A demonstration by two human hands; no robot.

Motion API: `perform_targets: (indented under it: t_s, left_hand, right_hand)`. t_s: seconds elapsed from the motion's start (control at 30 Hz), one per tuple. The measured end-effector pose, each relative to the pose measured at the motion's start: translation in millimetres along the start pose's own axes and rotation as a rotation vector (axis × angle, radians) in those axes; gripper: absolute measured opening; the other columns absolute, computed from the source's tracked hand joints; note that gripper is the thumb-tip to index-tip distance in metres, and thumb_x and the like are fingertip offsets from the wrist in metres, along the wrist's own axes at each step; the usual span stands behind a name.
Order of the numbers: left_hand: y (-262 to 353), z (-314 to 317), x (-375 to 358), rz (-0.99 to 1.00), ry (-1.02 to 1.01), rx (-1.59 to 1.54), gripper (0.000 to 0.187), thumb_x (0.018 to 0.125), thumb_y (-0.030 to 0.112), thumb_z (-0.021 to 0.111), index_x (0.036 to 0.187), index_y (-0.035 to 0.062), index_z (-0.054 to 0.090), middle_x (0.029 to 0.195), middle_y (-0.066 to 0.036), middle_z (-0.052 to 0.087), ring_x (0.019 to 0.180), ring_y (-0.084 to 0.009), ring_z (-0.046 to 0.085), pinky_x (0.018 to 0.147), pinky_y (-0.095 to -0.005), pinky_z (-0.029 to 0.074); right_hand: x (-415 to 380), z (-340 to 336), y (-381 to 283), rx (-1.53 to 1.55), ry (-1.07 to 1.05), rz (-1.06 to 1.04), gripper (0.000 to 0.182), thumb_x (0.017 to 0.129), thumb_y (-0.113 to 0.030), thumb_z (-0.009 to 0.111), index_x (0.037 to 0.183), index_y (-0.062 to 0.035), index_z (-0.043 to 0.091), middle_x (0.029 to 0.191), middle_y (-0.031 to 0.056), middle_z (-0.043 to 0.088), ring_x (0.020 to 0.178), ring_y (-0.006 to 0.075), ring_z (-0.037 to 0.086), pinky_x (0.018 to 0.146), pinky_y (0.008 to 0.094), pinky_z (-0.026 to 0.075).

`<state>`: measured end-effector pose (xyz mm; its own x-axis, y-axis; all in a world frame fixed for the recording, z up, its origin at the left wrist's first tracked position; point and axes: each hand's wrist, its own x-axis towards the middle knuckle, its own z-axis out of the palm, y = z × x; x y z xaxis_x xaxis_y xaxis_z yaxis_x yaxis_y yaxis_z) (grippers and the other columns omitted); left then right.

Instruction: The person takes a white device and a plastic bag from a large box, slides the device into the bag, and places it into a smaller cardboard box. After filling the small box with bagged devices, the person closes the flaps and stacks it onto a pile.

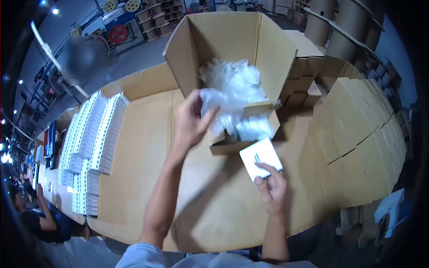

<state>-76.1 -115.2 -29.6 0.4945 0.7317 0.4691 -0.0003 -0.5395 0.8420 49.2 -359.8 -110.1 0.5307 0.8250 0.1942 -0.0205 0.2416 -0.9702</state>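
Observation:
My left hand (191, 119) is closed on a clear plastic bag (215, 100), raised in front of the big open carton and slightly blurred. My right hand (272, 187) grips a flat white box (260, 157) by its near edge, thumb and fingers on either side; small dark print shows on its top. Just beyond it sits a small open cardboard box (225, 148) holding clear plastic bags (254, 128). Behind that, the large open carton (228, 33) contains a heap of more clear bags (237, 80). What the lifted bag contains cannot be made out.
Stacks of white boxes (91, 134) line the left of the cardboard-covered table (134, 187). Flattened or folded brown cartons (357, 138) are piled at right. Another person (42, 219) sits at far left. Cable reels (321, 18) and machinery (118, 18) stand behind.

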Motion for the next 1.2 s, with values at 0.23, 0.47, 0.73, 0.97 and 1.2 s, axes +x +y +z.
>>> perform_targets:
  t_s: [0.23, 0.47, 0.73, 0.97, 1.2]
  left_hand:
    - [14, 4, -172, -0.406, 0.036, -0.286, 0.031, 0.088, -0.001, 0.075, 0.116, -0.0045, 0.062, 0.105, -0.009, 0.069, 0.099, -0.0149, 0.066, 0.087, -0.0294, 0.053]
    - [-6, -21, -231, -0.516, -0.024, -0.368, 0.022, 0.091, 0.007, 0.075, 0.109, -0.0033, 0.066, 0.093, -0.005, 0.069, 0.083, -0.0080, 0.063, 0.073, -0.0241, 0.050]
    - [-9, -19, -228, -0.541, 0.289, -0.359, 0.026, 0.106, 0.020, 0.057, 0.090, 0.0006, 0.065, 0.074, 0.004, 0.055, 0.067, -0.0036, 0.046, 0.058, -0.0228, 0.038]
    - [-41, -24, -220, -0.327, 0.562, -0.145, 0.025, 0.107, 0.020, 0.052, 0.096, -0.0009, 0.061, 0.081, -0.001, 0.057, 0.073, -0.0068, 0.050, 0.063, -0.0236, 0.042]
    - [3, -36, -223, 0.270, 0.338, 0.599, 0.036, 0.072, 0.002, 0.083, 0.103, 0.0096, 0.068, 0.100, -0.007, 0.063, 0.095, -0.0282, 0.058, 0.085, -0.0395, 0.048]
  right_hand:
    - [-9, 69, 14, 0.048, 0.047, 0.052, 0.034, 0.094, -0.022, 0.076, 0.111, 0.0058, 0.067, 0.101, 0.0078, 0.064, 0.090, 0.0127, 0.063, 0.076, 0.0263, 0.051]
    - [-33, 75, 31, -0.278, 0.028, 0.112, 0.036, 0.100, -0.033, 0.067, 0.093, 0.0025, 0.073, 0.090, 0.0067, 0.064, 0.078, 0.0111, 0.056, 0.067, 0.0269, 0.046]
    - [-52, 91, 39, -0.127, -0.102, 0.136, 0.021, 0.089, -0.006, 0.078, 0.099, 0.0090, 0.069, 0.107, 0.0085, 0.059, 0.086, 0.0130, 0.065, 0.076, 0.0265, 0.054]
    - [-69, 86, 41, -0.215, -0.157, 0.218, 0.024, 0.103, -0.014, 0.061, 0.099, 0.0095, 0.066, 0.100, 0.0061, 0.055, 0.089, 0.0102, 0.055, 0.077, 0.0250, 0.046]
    - [-68, 87, 50, -0.310, -0.049, 0.144, 0.030, 0.100, -0.020, 0.066, 0.096, 0.0100, 0.066, 0.090, 0.0100, 0.057, 0.077, 0.0127, 0.061, 0.066, 0.0283, 0.050]
